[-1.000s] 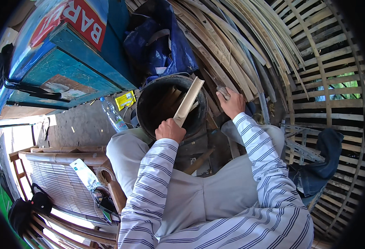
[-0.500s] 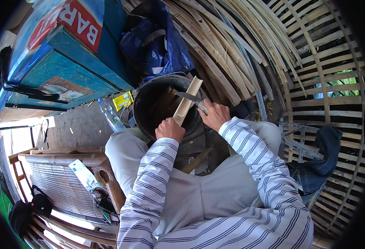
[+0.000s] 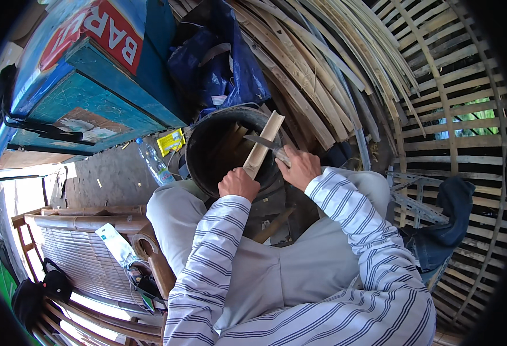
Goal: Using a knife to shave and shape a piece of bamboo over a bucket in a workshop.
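Note:
My left hand grips the lower end of a split bamboo piece that stands tilted over a dark round bucket. My right hand holds a knife by its handle, its blade laid across the bamboo piece near the middle. More bamboo pieces stand inside the bucket. Both arms wear striped sleeves, and my knees in pale trousers frame the bucket.
A blue bag lies behind the bucket. Long bamboo strips fan out at the upper right over a bamboo lattice. A plastic bottle, a blue painted box and a bamboo chair are at the left.
My right hand came back from the bamboo strips at the right with a knife and set the blade against the bamboo piece. The left hand stayed on the piece.

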`<state>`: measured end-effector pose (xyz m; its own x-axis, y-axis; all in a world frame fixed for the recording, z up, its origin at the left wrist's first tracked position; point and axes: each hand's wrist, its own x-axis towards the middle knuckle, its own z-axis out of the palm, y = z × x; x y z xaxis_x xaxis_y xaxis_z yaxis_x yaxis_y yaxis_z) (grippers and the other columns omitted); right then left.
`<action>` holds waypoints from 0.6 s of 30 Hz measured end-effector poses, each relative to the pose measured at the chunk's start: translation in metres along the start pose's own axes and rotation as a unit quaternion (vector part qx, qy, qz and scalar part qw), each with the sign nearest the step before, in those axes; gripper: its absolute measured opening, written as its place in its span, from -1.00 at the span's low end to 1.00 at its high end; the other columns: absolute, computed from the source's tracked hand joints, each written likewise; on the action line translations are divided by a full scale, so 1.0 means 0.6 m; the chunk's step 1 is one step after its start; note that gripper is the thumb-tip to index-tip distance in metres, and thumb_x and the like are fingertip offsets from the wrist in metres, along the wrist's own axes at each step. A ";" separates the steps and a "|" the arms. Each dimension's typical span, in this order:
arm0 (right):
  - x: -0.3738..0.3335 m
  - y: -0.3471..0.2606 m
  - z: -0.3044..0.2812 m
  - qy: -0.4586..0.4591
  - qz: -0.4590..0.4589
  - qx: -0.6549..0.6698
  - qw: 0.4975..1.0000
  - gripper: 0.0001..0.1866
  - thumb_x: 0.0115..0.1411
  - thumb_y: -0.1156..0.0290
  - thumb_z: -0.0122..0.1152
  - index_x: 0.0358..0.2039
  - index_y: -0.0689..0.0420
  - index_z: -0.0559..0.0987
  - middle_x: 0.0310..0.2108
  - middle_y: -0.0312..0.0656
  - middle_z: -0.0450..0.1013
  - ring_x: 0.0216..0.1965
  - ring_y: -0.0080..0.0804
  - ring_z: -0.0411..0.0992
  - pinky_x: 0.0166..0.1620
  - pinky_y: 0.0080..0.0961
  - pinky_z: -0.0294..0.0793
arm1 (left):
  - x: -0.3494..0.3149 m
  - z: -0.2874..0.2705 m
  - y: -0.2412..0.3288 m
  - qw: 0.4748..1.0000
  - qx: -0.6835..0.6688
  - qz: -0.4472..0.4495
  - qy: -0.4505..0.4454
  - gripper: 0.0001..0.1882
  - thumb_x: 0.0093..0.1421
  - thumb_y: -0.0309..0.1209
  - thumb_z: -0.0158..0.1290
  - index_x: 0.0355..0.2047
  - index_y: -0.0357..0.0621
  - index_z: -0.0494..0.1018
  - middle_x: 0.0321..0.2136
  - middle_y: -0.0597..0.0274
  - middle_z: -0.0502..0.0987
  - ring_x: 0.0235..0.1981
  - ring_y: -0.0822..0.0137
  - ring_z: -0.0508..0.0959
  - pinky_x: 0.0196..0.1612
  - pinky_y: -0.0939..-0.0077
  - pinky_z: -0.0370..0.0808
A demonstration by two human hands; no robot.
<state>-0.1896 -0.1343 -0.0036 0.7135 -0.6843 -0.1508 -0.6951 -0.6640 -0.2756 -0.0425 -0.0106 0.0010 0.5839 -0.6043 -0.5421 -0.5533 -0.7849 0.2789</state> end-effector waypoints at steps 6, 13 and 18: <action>0.052 0.032 -0.013 0.012 0.130 -0.063 0.989 -0.62 0.22 0.13 0.21 -0.09 0.14 0.50 -0.39 0.10 0.58 -0.31 0.15 0.58 -0.15 0.02 0.54 | -0.009 0.010 -0.003 1.000 -0.015 -0.009 0.022 -0.59 -0.09 -0.30 0.19 -0.22 -0.27 0.61 -0.26 -0.14 0.64 -0.19 -0.06 0.66 -0.03 0.17 0.57; 0.039 0.055 -0.014 0.057 0.201 0.064 0.976 -0.49 0.18 0.01 0.22 -0.05 0.19 0.60 -0.24 0.22 0.57 -0.13 0.21 0.52 -0.01 -0.04 0.50 | -0.006 -0.009 -0.010 0.999 -0.029 -0.029 -0.011 -0.58 -0.08 -0.30 0.18 -0.21 -0.27 0.62 -0.23 -0.15 0.63 -0.17 -0.05 0.66 -0.01 0.19 0.57; 0.008 0.020 -0.030 0.089 0.112 0.135 0.980 -0.50 0.18 -0.01 0.23 -0.06 0.14 0.61 -0.33 0.14 0.58 -0.24 0.17 0.55 -0.13 -0.03 0.53 | 0.000 -0.007 -0.013 0.999 -0.034 -0.028 -0.006 -0.58 -0.08 -0.31 0.17 -0.20 -0.27 0.62 -0.22 -0.17 0.63 -0.17 -0.08 0.65 -0.01 0.18 0.56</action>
<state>-0.1964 -0.1511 0.0097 0.5021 -0.8616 -0.0747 -0.7665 -0.4034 -0.4998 -0.0360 -0.0051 0.0023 0.6064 -0.5573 -0.5673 -0.4776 -0.8256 0.3005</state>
